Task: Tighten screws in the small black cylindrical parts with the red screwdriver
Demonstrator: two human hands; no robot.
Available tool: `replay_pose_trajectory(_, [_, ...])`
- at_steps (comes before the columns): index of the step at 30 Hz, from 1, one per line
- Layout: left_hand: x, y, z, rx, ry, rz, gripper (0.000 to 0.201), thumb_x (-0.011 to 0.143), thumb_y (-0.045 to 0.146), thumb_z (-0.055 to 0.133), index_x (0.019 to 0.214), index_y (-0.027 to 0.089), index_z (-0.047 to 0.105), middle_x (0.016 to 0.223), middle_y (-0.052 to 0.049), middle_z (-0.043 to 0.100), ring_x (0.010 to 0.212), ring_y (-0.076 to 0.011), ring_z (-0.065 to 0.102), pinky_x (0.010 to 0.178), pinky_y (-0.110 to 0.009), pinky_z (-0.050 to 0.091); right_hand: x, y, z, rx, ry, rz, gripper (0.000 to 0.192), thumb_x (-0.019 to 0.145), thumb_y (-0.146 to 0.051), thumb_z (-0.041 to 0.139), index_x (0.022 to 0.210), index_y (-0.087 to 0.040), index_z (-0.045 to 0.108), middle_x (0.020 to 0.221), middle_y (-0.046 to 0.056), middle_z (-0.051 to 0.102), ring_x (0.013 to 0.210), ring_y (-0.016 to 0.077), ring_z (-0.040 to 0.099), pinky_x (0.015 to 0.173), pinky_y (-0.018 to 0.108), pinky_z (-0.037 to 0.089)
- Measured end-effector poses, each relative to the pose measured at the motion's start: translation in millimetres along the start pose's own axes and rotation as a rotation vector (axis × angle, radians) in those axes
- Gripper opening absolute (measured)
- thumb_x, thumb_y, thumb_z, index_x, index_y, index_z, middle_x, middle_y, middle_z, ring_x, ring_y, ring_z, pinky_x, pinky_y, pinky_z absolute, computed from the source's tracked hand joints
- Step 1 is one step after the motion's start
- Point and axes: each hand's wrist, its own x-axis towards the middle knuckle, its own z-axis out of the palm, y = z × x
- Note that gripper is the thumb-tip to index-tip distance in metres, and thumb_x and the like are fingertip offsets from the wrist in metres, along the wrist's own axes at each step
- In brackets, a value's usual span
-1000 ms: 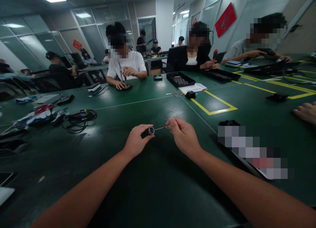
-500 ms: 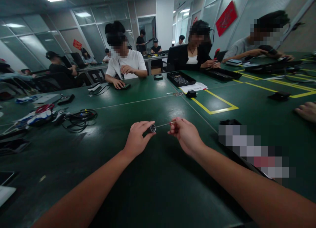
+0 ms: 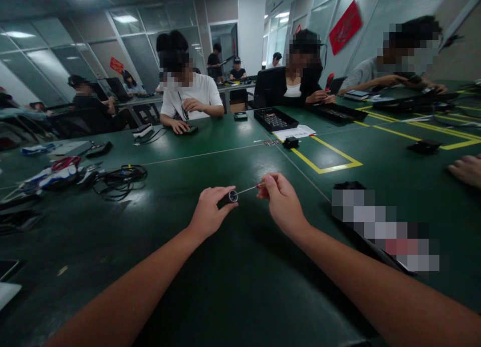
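Note:
Between thumb and fingers, my left hand [image 3: 208,211] pinches a small round part [image 3: 233,196], dark with a silvery rim, its open end turned toward the right. My right hand [image 3: 282,201] is closed around the reddish handle of a thin screwdriver [image 3: 247,190]. The slim metal shaft slants down to the left, and its tip reaches the mouth of the round part. How deep the tip sits inside is too small to tell. Both hands are above the green table [image 3: 233,277].
A black tray [image 3: 361,231] with blurred contents lies right of my right arm. Coiled black cables [image 3: 122,181] are at the left. Across the table, seated people work near a black parts tray [image 3: 275,120]; yellow tape [image 3: 334,166] marks the surface. Another person's hand [image 3: 466,171] rests at the right edge.
My right hand has risen slightly and turned a little, so the screwdriver's shaft slopes more steeply. My left hand and the round part stay almost in place.

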Motion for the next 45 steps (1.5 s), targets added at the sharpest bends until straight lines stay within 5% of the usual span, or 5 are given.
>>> replay_pose_trajectory(17, [-0.6, -0.1, -0.9, -0.001, 0.017, -0.009, 0.039, 0.09, 0.031, 0.075, 0.127, 0.026, 0.068, 0.123, -0.007, 0.074, 0.115, -0.0282, 0.066, 0.107, -0.052, 0.044, -7.9, -15.0, -2.8, -0.145, -0.082, -0.084, 0.038, 0.102, -0.054, 0.046, 0.085, -0.023, 0.061, 0.064, -0.003, 0.054, 0.058, 0.0158, 0.051, 0.058, 0.031, 0.041])
replay_pose_trajectory(23, [-0.9, -3.1, -0.5, -0.01, 0.022, -0.021, 0.039, 0.091, 0.032, 0.073, 0.129, 0.026, 0.067, 0.125, -0.007, 0.073, 0.115, -0.0281, 0.066, 0.103, -0.049, 0.046, -7.4, -12.4, -3.1, -0.137, -0.043, -0.133, 0.022, 0.098, -0.043, 0.054, 0.103, -0.024, 0.061, 0.087, 0.003, 0.07, 0.079, 0.0201, 0.064, 0.072, 0.034, 0.048])
replay_pose_trajectory(38, [-1.0, -0.4, -0.8, -0.012, 0.0, -0.018, 0.039, 0.09, 0.03, 0.074, 0.129, 0.026, 0.068, 0.124, -0.007, 0.073, 0.116, -0.0285, 0.065, 0.106, -0.052, 0.045, -7.3, -9.0, -0.8, -0.146, -0.053, -0.133, 0.021, 0.099, -0.041, 0.051, 0.104, -0.023, 0.061, 0.087, 0.004, 0.07, 0.079, 0.0201, 0.064, 0.076, 0.037, 0.05])
replay_pose_trajectory(41, [-0.3, 0.0, -0.4, -0.008, 0.02, -0.001, 0.04, 0.092, 0.03, 0.072, 0.131, 0.025, 0.067, 0.125, -0.008, 0.073, 0.116, -0.0281, 0.065, 0.106, -0.051, 0.045, -5.2, -5.3, 0.9, -0.075, -0.03, -0.078, 0.021, 0.098, -0.043, 0.053, 0.098, -0.023, 0.06, 0.081, 0.002, 0.067, 0.075, 0.0195, 0.063, 0.074, 0.037, 0.051])
replay_pose_trajectory(45, [2.6, 0.2, -2.1, 0.058, 0.025, 0.071, 0.044, 0.094, 0.03, 0.07, 0.137, 0.027, 0.063, 0.128, -0.008, 0.071, 0.119, -0.0269, 0.063, 0.11, -0.053, 0.041, 4.1, 0.4, -0.7, 0.259, 0.039, 0.267, 0.02, 0.094, -0.04, 0.057, 0.084, -0.023, 0.058, 0.066, -0.002, 0.058, 0.059, 0.0161, 0.056, 0.069, 0.036, 0.054])
